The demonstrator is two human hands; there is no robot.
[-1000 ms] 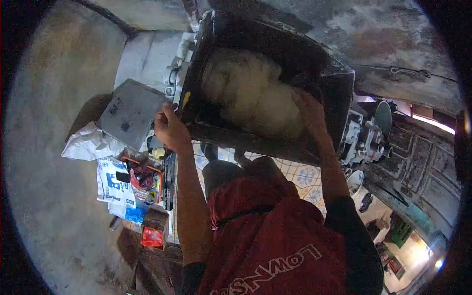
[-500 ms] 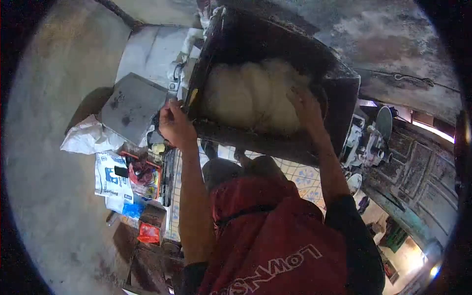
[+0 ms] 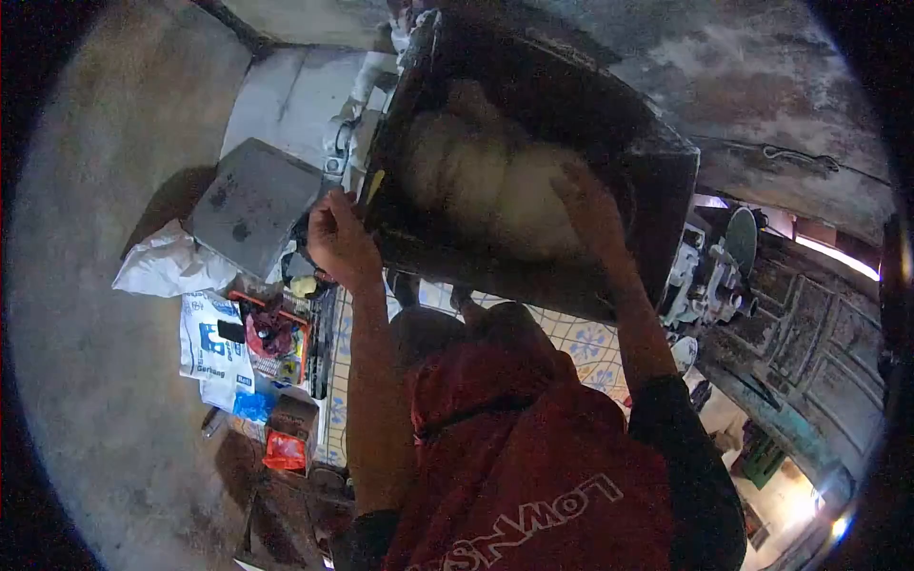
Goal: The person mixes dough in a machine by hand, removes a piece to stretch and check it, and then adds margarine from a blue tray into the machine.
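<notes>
A large pale mass of dough (image 3: 514, 195) lies in a dark, deep trough (image 3: 457, 255) in front of me. My right hand (image 3: 590, 205) reaches in over the trough's near side, its fingers stretched out at the right end of the dough. Whether the fingertips press on the dough is hard to tell. My left hand (image 3: 341, 238) is closed beside the trough's left wall, by a white metal fitting (image 3: 335, 143). What its curled fingers grip, if anything, is hidden.
A grey metal sheet (image 3: 255, 205) and a white plastic bag (image 3: 171, 262) lie to the left. Below them are a printed sack (image 3: 214, 343) and a red packet (image 3: 286, 450). Machinery (image 3: 705, 276) stands right of the trough, near a wooden door (image 3: 809, 324).
The dough has shifted and changed shape, with a lump now raised at its far left side. My right hand has moved slightly within the trough; my left hand stays almost in place.
</notes>
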